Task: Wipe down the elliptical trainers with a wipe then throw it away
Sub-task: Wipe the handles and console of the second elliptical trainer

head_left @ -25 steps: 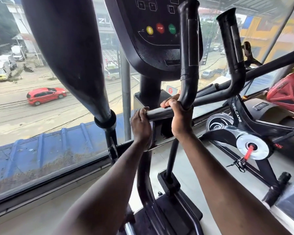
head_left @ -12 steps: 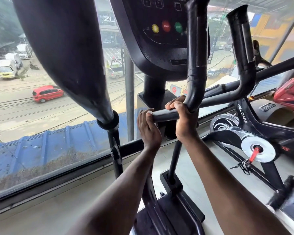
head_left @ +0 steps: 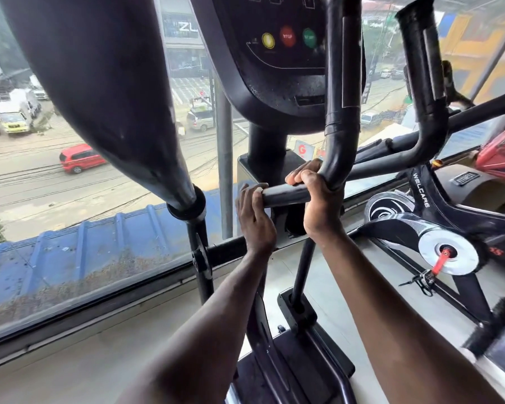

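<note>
While gripped: handlebar [head_left: 286, 195], 12 o'clock
Right hand [head_left: 318, 205]: curled round bar
Left hand [head_left: 254, 214]: wipe [head_left: 259, 190] pinched at bar's end

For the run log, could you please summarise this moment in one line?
left hand: wipe at handlebar end | right hand: grips handlebar bend | console above

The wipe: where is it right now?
Head view, centre: only a white scrap of the wipe shows, under the left hand at the free end of the handlebar, left of the right hand.

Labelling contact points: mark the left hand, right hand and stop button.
left hand [head_left: 255, 217], head view, back of hand.
right hand [head_left: 318, 205], head view, back of hand.
stop button [head_left: 287, 36], head view, red face.
</note>
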